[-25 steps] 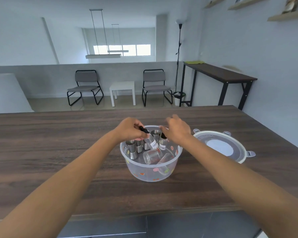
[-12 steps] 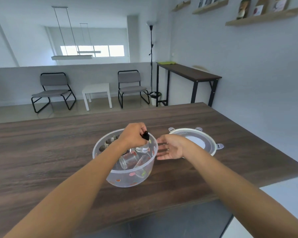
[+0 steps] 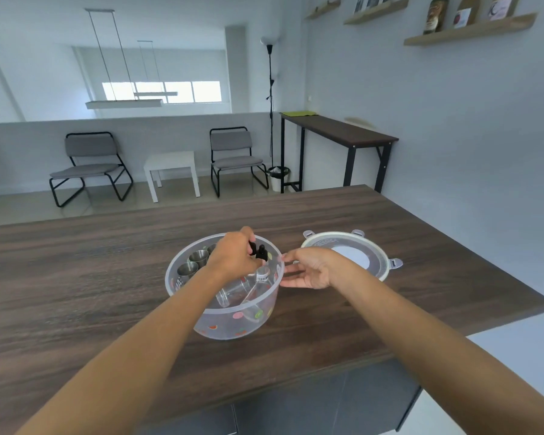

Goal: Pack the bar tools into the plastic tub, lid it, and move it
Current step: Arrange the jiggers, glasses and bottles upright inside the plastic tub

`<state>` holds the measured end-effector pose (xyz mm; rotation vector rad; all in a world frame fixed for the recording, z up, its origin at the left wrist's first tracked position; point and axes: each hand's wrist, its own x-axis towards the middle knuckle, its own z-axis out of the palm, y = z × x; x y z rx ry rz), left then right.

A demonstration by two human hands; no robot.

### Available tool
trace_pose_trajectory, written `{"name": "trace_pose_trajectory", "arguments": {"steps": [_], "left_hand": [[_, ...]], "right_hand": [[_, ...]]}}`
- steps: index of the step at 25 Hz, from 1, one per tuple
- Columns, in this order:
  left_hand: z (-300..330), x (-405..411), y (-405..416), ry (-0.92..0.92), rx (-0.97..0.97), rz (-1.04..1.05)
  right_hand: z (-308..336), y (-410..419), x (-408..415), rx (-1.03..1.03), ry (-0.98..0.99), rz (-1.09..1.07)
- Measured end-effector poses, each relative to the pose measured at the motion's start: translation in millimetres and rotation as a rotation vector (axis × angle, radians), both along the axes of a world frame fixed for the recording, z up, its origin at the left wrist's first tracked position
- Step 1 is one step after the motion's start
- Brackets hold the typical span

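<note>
Over the plastic tub (image 3: 233,318), left hand (image 3: 236,259) pinches black pourers (image 3: 259,250); right hand (image 3: 311,271) open.

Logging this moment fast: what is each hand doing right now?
Left hand: closed on a black pourer over the plastic tub.
Right hand: open, empty, beside the tub.

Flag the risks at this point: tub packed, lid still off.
1. The left hand holds a black-topped tool above the plastic tub; dropped, it could strike the clear glasses lying loose inside.
2. The black top stands near the rim, so the lid, lying on the table to the right, may not seat.
3. The right hand is open beside the rim; a nudge could shift the tub.
</note>
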<state>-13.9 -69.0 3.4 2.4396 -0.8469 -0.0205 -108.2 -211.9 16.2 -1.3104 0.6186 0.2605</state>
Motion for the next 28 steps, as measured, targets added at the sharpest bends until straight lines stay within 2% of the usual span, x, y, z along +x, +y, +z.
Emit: {"name": "trace_pose_trajectory", "arguments": {"steps": [2,3,5,7,10,12,19,23,28], "left_hand": [[5.4,2.9,9.4,0.025,0.044,0.002],[7.8,4.8,15.7,0.034,0.094,0.000],[10.4,5.7,27.4,0.068,0.233,-0.027],[8.1,3.1,36.0,0.099,0.359,-0.069],[1.2,-2.8,41.0,0.114,0.438,-0.087],[-1.9,-4.5,42.1,0.120,0.439,-0.081],[-3.0,-7.1,49.9,0.092,0.427,-0.045],[-1.6,-7.2,55.3,0.074,0.364,-0.080],[1.1,-9.5,61.0,-0.023,0.369,-0.031]], "right_hand": [[4.9,2.0,0.9,-0.132,-0.011,0.016],[7.7,3.0,3.4,-0.304,-0.039,0.024],[16.6,6.5,8.9,-0.795,-0.167,0.052],[27.7,17.1,10.8,-1.170,-0.286,0.222],[34.0,38.4,11.4,-1.475,-0.157,0.670],[31.8,48.3,12.1,-1.599,-0.017,0.820],[20.0,57.4,24.1,-1.592,0.107,0.920],[23.3,55.5,24.1,-1.408,0.012,0.867],[25.7,54.4,19.2,-1.345,-0.047,0.781]]}}
